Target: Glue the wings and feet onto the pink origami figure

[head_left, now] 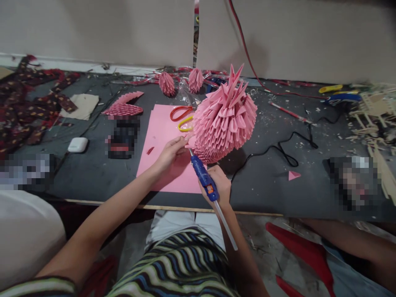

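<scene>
My right hand (221, 183) is wrapped round a blue hot glue gun (201, 171) that has a clear glue stick (225, 226) jutting from its back end. The gun's nozzle points up and left, close to the fingertips of my left hand (173, 152). Those fingers are pinched on a small folded pink paper piece (189, 141), partly hidden by them. Just beyond both hands stands a large round body of folded pink paper pieces (224, 123), with tall points at its top. I cannot tell whether the pinched piece touches that body.
Pink paper sheets (173, 177) lie under my hands, with red-handled and yellow-handled scissors (181, 113) on them. Smaller pink folded models (167, 84) stand behind. A black cord (269, 149) crosses the dark table rightward. A white earbud case (78, 144) is left; people sit on both sides.
</scene>
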The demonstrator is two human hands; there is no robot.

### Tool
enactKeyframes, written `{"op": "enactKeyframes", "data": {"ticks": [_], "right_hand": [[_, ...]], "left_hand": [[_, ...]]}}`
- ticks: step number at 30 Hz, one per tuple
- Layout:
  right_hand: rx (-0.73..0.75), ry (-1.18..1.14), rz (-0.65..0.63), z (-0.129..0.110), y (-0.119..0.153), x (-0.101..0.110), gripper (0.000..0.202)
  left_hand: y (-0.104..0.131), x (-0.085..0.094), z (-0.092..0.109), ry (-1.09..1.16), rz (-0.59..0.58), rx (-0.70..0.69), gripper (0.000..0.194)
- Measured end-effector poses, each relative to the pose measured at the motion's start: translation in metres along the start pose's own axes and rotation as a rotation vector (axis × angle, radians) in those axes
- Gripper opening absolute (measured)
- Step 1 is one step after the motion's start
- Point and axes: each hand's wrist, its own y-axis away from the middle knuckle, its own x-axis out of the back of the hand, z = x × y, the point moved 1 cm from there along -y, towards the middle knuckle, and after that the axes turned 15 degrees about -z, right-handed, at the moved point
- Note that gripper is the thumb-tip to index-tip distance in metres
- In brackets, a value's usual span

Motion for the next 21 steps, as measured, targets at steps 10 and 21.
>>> {"op": "enactKeyframes", "data": {"ticks": [10,21], "right_hand": [[0.002,-0.109,0.116,-0.009,-0.008,0.001,0.012],[-0.079,-0.065,0.075,-0.008,-0.004,0.001,0.029]], "left_hand": [[0.001,-0.004,-0.003,0.054,0.007,0.01,0.041],[0.005,-0.016,0.005,0.147,0.052,0.053,0.042]]}}
